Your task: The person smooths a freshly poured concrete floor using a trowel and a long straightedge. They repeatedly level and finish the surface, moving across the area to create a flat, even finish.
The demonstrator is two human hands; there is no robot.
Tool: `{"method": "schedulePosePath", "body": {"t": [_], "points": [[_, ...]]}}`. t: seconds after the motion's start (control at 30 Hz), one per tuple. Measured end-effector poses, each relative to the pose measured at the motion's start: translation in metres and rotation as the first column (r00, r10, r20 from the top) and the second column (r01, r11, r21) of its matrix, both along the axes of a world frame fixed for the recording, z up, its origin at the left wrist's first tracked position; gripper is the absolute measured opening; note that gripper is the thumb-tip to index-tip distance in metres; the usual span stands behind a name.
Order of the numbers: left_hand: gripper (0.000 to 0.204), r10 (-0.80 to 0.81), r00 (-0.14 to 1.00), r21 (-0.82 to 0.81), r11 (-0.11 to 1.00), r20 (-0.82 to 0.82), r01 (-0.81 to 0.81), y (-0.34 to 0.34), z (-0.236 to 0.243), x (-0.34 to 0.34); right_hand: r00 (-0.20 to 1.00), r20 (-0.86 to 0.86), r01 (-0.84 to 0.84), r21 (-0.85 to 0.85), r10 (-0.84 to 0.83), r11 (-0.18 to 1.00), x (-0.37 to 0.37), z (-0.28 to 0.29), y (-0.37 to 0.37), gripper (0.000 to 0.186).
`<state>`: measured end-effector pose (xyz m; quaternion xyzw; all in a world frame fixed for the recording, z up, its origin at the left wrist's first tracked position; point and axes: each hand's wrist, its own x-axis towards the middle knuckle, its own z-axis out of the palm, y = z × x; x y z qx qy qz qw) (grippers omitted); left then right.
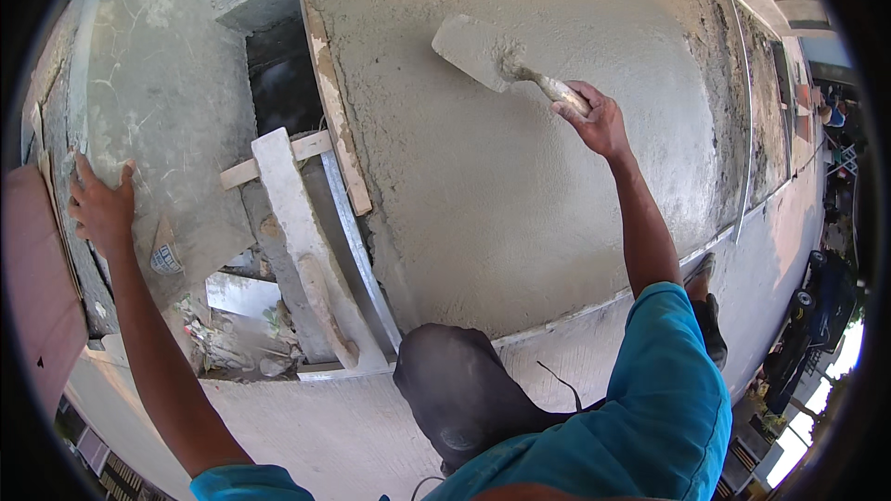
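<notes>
A broad bed of wet grey cement [520, 213] fills the middle. Over its far part my right hand [599, 121] is wrapped round the pale, cement-smeared handle of a trowel [471, 51]. The trowel's flat blade lies on or just over the cement, pointing far left; whether it touches I cannot tell. At the left my left hand [102, 204] rests with spread fingers on a grey concrete slab [176, 65], near its outer edge, holding nothing.
A long wooden float [302, 223] with a handle lies across a wooden strip [241, 173] beside an open gap [283, 74]. A metal bar [357, 241] runs next to it. Rubble [246, 339] fills a lower hole. Thin edging [742, 111] borders the right. A dark car [812, 315] stands beyond.
</notes>
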<state>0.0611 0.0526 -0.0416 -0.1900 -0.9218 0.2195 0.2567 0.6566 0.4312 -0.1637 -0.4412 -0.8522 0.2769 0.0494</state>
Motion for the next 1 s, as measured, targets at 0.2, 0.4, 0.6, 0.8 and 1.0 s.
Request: {"method": "schedulePosePath", "body": {"t": [0.2,0.4,0.6,0.8,1.0], "points": [[0.092,0.076,0.997,-0.026,0.997,-0.022,-0.077,-0.049,-0.009,-0.027,0.757,0.014,0.635,0.220,-0.654,0.740,0.191,-0.016,0.026,0.055],[0.091,0.056,0.998,-0.110,0.992,-0.021,-0.058,-0.033,-0.011,-0.045,0.279,0.060,0.889,0.360,-0.958,0.282,0.328,-0.028,0.105,0.054],[0.094,-0.454,0.859,-0.366,0.860,-0.236,0.355,-0.050,-0.005,-0.059,0.077,-0.011,0.963,0.259,-0.997,0.072,0.375,-0.048,0.158,0.049],[0.110,-0.609,0.714,-0.569,0.742,-0.347,0.356,-0.060,-0.001,-0.044,-0.049,0.034,0.951,0.308,-0.998,-0.036,0.429,-0.048,0.146,0.048],[0.102,-0.521,0.795,-0.484,0.807,-0.312,0.339,-0.049,0.001,-0.046,-0.024,0.087,0.944,0.331,-0.996,0.006,0.451,-0.052,0.139,0.050]]}}
